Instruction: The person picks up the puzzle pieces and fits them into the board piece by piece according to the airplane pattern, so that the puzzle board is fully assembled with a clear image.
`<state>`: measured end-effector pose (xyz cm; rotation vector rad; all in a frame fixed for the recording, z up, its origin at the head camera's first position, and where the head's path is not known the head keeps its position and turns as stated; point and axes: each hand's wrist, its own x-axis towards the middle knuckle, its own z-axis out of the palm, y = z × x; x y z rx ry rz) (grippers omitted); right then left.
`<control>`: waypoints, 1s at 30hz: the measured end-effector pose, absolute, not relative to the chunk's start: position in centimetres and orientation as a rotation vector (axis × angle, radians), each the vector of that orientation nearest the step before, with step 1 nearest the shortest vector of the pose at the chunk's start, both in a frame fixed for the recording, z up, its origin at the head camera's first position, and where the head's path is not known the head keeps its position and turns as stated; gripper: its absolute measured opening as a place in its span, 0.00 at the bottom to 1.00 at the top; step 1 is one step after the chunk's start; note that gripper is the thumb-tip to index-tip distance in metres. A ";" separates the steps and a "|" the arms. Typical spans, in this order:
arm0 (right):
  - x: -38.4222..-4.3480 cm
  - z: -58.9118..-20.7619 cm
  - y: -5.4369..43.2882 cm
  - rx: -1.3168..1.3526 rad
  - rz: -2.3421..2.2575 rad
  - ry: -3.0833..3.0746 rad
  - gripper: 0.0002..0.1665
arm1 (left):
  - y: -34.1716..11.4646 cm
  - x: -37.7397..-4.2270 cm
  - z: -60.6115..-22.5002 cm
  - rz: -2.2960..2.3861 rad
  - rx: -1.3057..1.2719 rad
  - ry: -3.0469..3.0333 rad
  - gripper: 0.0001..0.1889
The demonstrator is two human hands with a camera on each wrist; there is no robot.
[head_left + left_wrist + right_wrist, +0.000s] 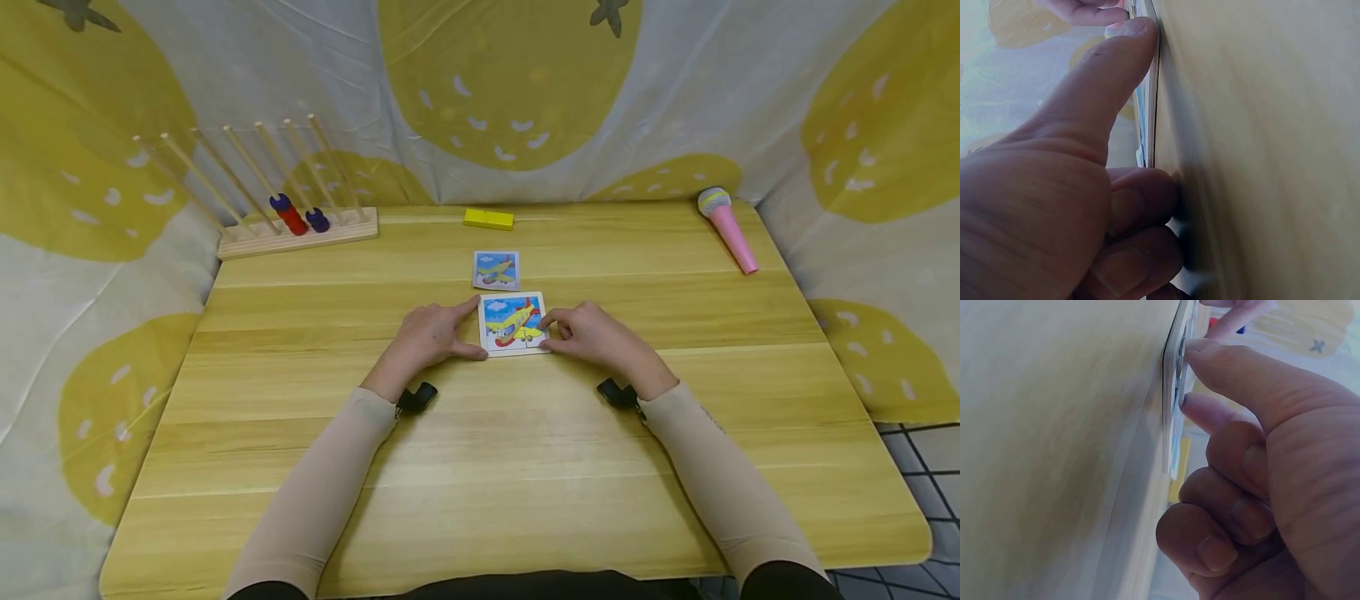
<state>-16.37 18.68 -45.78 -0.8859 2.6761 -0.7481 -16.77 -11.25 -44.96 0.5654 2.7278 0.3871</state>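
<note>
1. The airplane puzzle (513, 324) lies flat on the table (480, 467), in the middle, between both hands.
2. The left hand (429, 335) pinches its left edge, index finger and thumb spread along it.
3. The right hand (592, 332) pinches its right edge.
4. A small picture card (496, 270) lies just beyond the puzzle.

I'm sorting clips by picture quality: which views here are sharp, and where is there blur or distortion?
Head view: evenly lit, sharp on the airplane puzzle, wide-angle bowing at the table edges. Left wrist view: the left hand fills the frame, the tabletop a soft smear. Right wrist view: the right hand is fairly sharp, the wood blurred, the backdrop washed out.
</note>
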 end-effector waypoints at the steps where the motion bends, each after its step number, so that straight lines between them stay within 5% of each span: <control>1: -16.4 -45.8 18.7 -0.895 -0.745 2.679 0.17 | -11.2 -16.8 -45.0 0.386 0.567 2.729 0.56; 30: -16.0 -45.8 17.2 -0.853 -0.794 2.713 0.13 | -11.3 -16.8 -44.9 0.386 0.563 2.729 0.57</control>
